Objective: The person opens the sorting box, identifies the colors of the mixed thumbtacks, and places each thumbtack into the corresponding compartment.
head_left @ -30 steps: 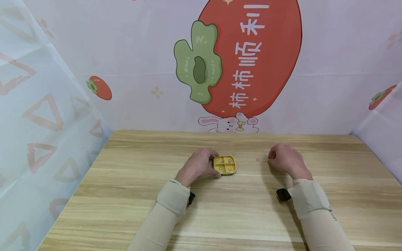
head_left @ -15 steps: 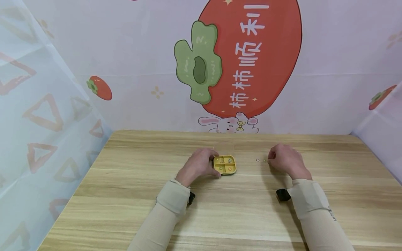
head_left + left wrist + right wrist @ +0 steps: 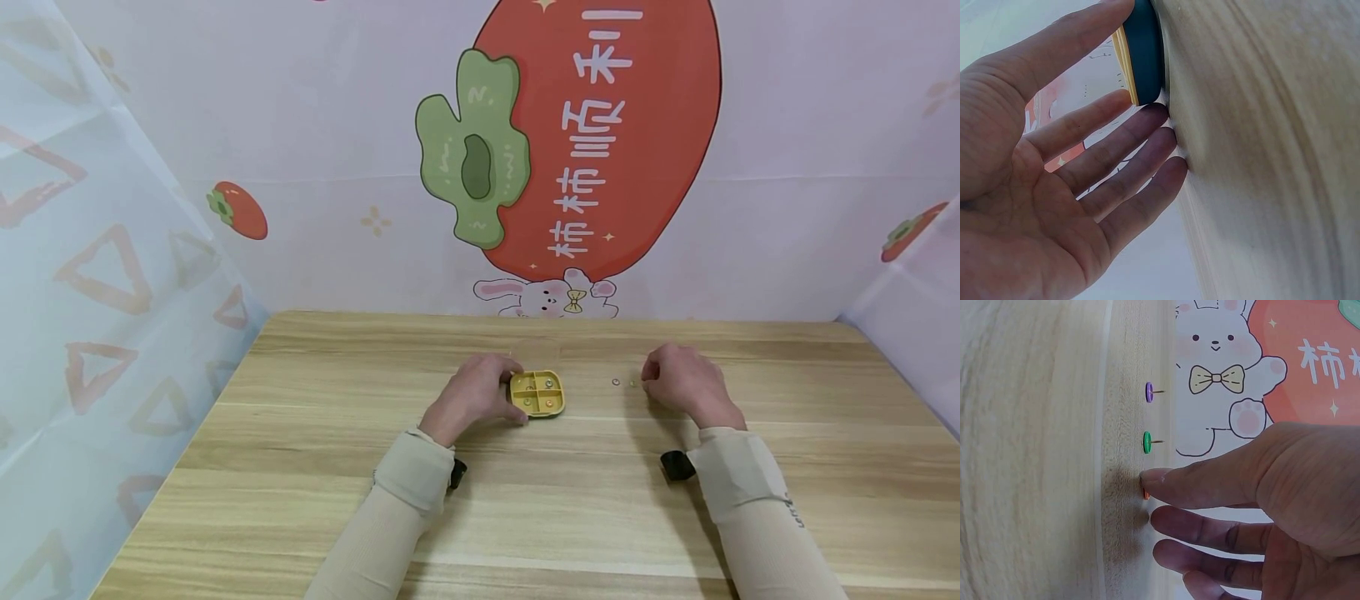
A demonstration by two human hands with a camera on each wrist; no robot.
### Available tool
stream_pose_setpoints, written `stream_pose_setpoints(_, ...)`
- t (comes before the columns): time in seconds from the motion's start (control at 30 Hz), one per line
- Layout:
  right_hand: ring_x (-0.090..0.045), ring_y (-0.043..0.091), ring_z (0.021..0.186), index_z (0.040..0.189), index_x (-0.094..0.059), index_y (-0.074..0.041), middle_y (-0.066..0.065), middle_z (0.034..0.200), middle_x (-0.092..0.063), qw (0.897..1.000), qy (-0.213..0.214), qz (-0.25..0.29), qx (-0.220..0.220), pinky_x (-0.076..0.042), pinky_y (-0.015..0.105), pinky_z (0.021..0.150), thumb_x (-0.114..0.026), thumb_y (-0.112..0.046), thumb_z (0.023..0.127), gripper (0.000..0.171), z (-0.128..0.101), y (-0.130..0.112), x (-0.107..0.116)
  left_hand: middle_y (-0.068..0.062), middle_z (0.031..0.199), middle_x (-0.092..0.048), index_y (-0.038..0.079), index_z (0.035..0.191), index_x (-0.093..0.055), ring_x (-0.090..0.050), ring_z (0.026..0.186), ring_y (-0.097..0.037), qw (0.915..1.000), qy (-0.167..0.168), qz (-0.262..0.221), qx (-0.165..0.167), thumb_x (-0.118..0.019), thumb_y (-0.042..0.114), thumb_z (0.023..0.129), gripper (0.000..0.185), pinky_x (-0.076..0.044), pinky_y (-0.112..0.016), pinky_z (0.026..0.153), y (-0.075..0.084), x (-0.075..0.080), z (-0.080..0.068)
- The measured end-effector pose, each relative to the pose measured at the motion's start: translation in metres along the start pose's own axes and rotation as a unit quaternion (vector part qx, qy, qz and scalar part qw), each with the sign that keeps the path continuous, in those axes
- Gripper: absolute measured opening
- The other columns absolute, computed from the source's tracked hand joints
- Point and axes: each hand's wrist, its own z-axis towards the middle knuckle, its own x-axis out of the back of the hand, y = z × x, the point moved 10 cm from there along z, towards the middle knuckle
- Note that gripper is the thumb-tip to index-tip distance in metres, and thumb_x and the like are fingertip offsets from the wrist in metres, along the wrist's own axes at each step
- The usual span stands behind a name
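A small divided box (image 3: 537, 393), yellow inside with a dark green outer shell (image 3: 1146, 59), lies on the table with its clear lid (image 3: 535, 352) folded back. My left hand (image 3: 476, 392) holds its left side between thumb and index finger; the other fingertips rest on the table. Small coloured thumbtacks lie in its compartments. To the right, my right hand (image 3: 684, 385) pinches an orange thumbtack (image 3: 1146, 495), mostly hidden by the thumb. Beside it a green thumbtack (image 3: 1147, 442) and a purple thumbtack (image 3: 1149, 392) lie on their heads, points up.
The wooden table (image 3: 562, 517) runs back to a printed cloth (image 3: 337, 250) showing a large persimmon and a rabbit. More cloth hangs at both sides. A black wrist device (image 3: 677, 465) sits under the right sleeve.
Almost nothing differs. The right hand has shifted very slightly right; the left hand and the box stay in place.
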Motion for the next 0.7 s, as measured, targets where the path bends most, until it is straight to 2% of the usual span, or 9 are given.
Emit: stream_pose_setpoints(0.7, -0.055, 0.024, 0.071, 0.075, -0.070, -0.014, 0.002, 0.074, -0.061, 1.000, 0.005, -0.003, -0.005, -0.043, 0.039, 0.058, -0.061, -0.002, 0.082, 0.016, -0.0004, 0.0023, 0.0021, -0.008, 0.121, -0.069, 0.008, 0.130, -0.068, -0.061, 0.110, -0.023, 1.0000, -0.003, 0.001, 0.007, -0.097, 0.024, 0.069, 0.069, -0.047, -0.041, 0.101, -0.0005, -0.0004, -0.0005)
